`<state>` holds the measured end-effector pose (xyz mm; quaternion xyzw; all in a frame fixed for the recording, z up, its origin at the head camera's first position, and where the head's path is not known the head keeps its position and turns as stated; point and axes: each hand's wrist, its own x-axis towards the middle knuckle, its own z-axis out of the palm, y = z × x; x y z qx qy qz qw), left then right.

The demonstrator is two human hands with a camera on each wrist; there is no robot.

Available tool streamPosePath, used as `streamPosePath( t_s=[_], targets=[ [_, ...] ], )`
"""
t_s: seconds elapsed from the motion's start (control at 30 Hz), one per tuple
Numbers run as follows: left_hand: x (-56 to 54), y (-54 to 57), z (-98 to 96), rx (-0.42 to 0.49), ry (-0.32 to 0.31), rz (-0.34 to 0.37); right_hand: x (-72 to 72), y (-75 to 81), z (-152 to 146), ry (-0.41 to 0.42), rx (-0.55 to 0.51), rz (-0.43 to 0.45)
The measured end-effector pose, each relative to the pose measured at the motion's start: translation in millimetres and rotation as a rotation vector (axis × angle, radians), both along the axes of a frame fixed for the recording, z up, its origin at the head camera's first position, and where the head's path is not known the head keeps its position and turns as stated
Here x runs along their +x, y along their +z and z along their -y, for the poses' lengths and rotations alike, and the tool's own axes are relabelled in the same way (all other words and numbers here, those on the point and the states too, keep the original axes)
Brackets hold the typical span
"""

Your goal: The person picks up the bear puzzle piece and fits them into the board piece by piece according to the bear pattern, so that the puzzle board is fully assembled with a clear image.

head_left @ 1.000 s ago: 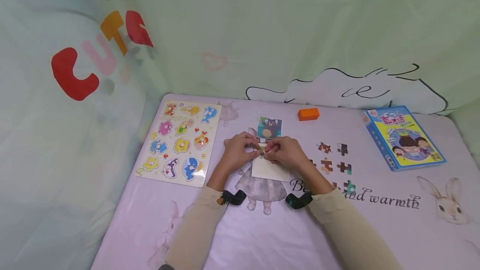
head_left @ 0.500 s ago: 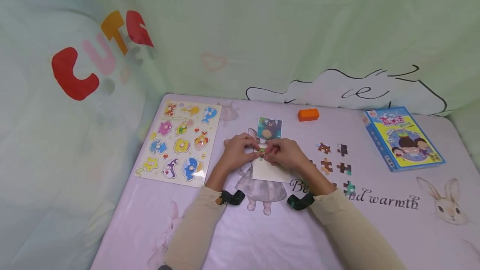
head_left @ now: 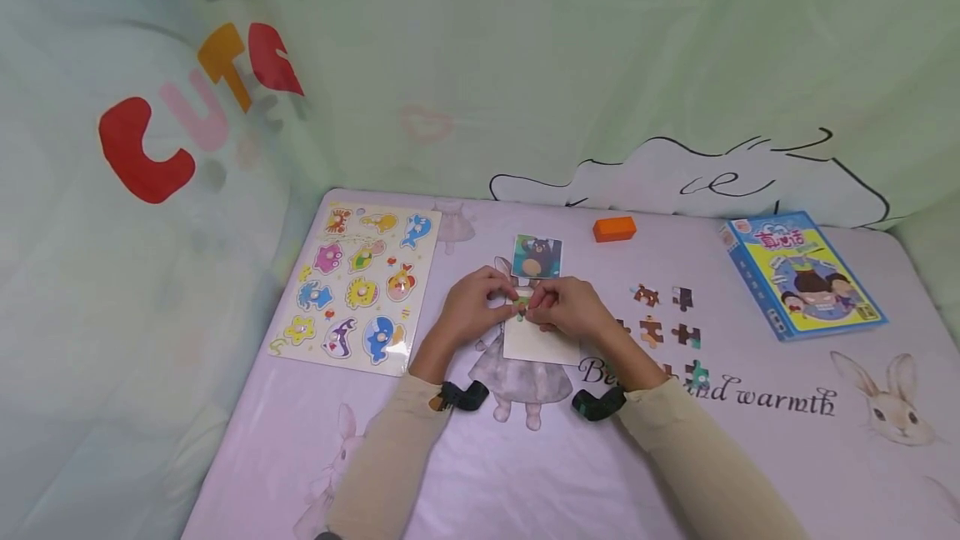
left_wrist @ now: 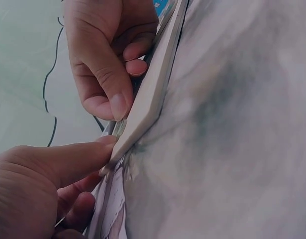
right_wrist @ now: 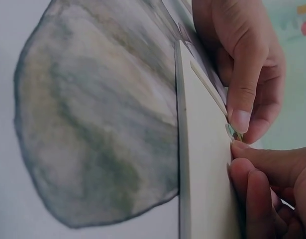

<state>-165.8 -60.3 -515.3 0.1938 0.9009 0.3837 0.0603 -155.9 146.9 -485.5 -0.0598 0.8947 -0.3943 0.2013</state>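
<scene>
Inside the desk's far edge (head_left: 525, 210), both hands (head_left: 474, 303) (head_left: 572, 307) are pinching a puzzle piece (right_wrist: 236, 133), likely light, stiff, best held edgewise.

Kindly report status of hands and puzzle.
Left hand, right hand: holding small green-printed jigsaw piece. Piece at cream square board, seating unclear. Right forearm partly covers loose multicoloured pieces.

Pale green fabric wall (head_left: 480, 40) (colourful letters (head_left: 213, 132) at left), lilac tablecloth (head_left: 540, 482), printed rabbits (head_left: 902, 419)

The hands (head_left: 572, 307) cover much of the green piece (head_left: 521, 312), too small to make out.
</scene>
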Motion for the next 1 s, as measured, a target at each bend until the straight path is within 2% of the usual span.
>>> streamPosePath(
  t_s=[0.17, 0.5, 0.73, 1.0],
  targets=[
    [1.0, -1.2, 0.1, 0.006, 0.007, 0.016, -1.7, -0.5, -0.1, -0.01, 0.005, 0.02],
    [-0.4, -4.7, 1.3, 0.022, 0.006, -0.009, -2.8, 0.7, 0.7, -0.01, -0.004, 0.033],
    [-0.5, -7.8, 1.3, 0.01, -0.001, 0.002, -1.0, 1.3, 1.1, -0.015, 0.023, 0.048],
    [-2.6, -9.5, 1.4, 0.015, 0.005, -0.018, -0.3, -2.1, -0.8, -0.005, 0.0, 0.001]
  ],
)
